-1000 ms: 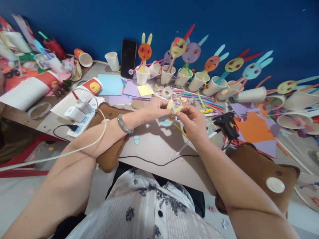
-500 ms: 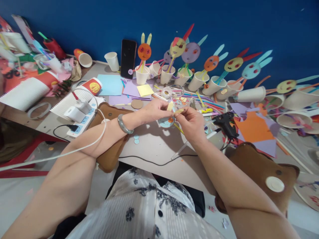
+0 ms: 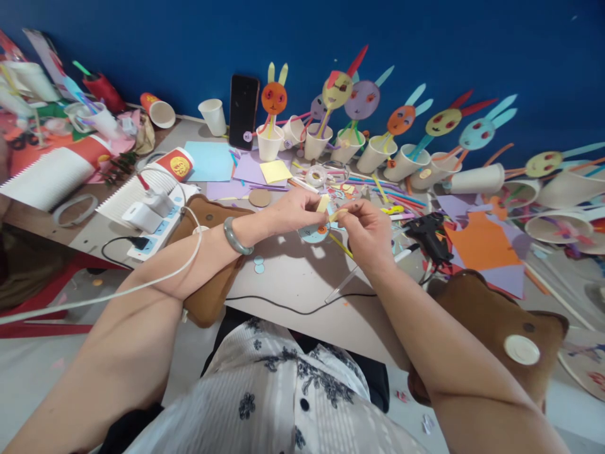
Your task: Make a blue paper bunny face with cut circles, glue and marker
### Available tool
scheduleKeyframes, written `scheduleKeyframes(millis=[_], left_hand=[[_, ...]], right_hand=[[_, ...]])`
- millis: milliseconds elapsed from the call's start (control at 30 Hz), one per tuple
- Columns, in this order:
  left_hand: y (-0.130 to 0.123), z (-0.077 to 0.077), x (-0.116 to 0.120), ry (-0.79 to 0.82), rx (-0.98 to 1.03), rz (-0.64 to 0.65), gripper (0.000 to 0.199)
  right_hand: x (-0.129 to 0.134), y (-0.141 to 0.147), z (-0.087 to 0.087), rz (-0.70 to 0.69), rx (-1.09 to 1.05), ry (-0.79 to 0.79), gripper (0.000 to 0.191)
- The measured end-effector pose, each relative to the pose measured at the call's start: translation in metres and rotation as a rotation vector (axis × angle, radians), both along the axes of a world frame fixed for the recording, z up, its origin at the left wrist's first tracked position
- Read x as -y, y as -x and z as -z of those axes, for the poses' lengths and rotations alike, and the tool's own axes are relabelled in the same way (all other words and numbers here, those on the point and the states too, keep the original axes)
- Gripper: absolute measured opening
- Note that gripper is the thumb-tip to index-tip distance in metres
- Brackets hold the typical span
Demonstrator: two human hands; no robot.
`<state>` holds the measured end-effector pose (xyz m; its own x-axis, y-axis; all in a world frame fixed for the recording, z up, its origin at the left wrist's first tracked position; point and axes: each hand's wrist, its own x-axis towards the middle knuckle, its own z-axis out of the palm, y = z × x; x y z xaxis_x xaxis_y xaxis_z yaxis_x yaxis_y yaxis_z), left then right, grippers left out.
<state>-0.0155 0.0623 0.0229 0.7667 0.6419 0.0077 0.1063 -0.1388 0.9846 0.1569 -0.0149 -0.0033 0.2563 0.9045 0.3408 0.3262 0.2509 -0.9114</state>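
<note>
My left hand (image 3: 302, 209) is closed, pinching a small yellow paper piece (image 3: 323, 203) between thumb and fingers. Close to its right, my right hand (image 3: 366, 230) is also closed, with another thin yellow paper strip (image 3: 338, 215) at its fingertips. Just beneath the fingers lies a light blue paper disc (image 3: 314, 234) with an orange eye and dark marks, partly covered by my left hand. A yellow stem (image 3: 341, 246) slants down to the right from near the disc. Two small blue paper circles (image 3: 259, 265) lie on the table to the left.
Paper cups with rabbit-face discs (image 3: 274, 98) line the blue wall. A phone (image 3: 243, 112) leans there. The glue gun (image 3: 431, 236) lies right of my hands; a power strip (image 3: 155, 236) is at left. A black cable (image 3: 297, 312) crosses the table's front.
My right hand has shifted slightly, and the yellow strip at its fingertips is tilted differently. The blue disc has moved slightly left. My left hand has barely moved.
</note>
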Motion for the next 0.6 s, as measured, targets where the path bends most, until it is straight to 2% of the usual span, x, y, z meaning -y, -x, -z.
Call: scheduleKeyframes(millis=[267, 600], left_hand=[[-0.0013, -0.0012, 0.0011, 0.017, 0.008, -0.01, 0.007], [-0.001, 0.001, -0.0046, -0.055, 0.042, -0.134, 0.015]], right_hand=[[0.0009, 0.0024, -0.0047, 0.018, -0.034, 0.032, 0.007], [0.0011, 0.003, 0.0028, -0.121, -0.042, 0.133, 0.012]])
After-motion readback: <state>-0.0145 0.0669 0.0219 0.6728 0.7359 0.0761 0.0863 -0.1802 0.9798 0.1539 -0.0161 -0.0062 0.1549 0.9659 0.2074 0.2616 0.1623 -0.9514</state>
